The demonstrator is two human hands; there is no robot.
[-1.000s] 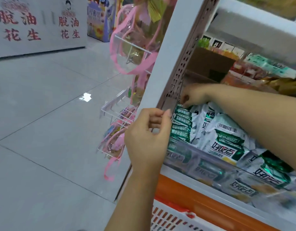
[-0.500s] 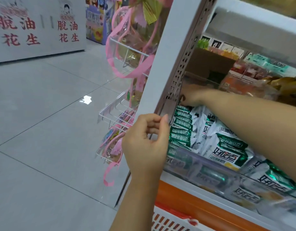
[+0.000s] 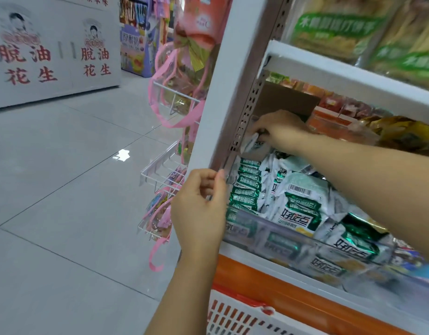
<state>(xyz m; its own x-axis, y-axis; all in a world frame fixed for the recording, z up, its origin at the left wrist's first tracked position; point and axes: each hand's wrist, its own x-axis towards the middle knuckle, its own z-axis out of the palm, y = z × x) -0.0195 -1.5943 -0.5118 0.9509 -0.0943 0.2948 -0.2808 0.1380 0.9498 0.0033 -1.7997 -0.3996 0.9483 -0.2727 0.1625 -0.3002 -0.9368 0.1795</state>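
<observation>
Green-and-white snack packets [image 3: 298, 211] are piled on a white shelf behind a clear plastic front guard [image 3: 293, 240]. My right hand [image 3: 278, 131] reaches across to the shelf's far left end and pinches one white packet [image 3: 254, 145] against the perforated metal upright [image 3: 244, 117]. My left hand [image 3: 201, 209] is at the front left corner of the shelf, its curled fingers and thumb pinching the end of the clear guard beside the upright.
A wire rack [image 3: 160, 170] with pink-strapped clear bags [image 3: 174, 97] hangs on the shelf unit's left side. An upper shelf [image 3: 353, 76] carries green noodle bags. An orange-and-white basket [image 3: 244, 313] sits below. Grey tiled floor [image 3: 63, 189] spreads left, with a white display box [image 3: 51, 52] behind.
My right hand has lifted slightly and now pinches a white packet at the upright. My left hand keeps its hold at the shelf corner. The camera has tilted up and moved closer.
</observation>
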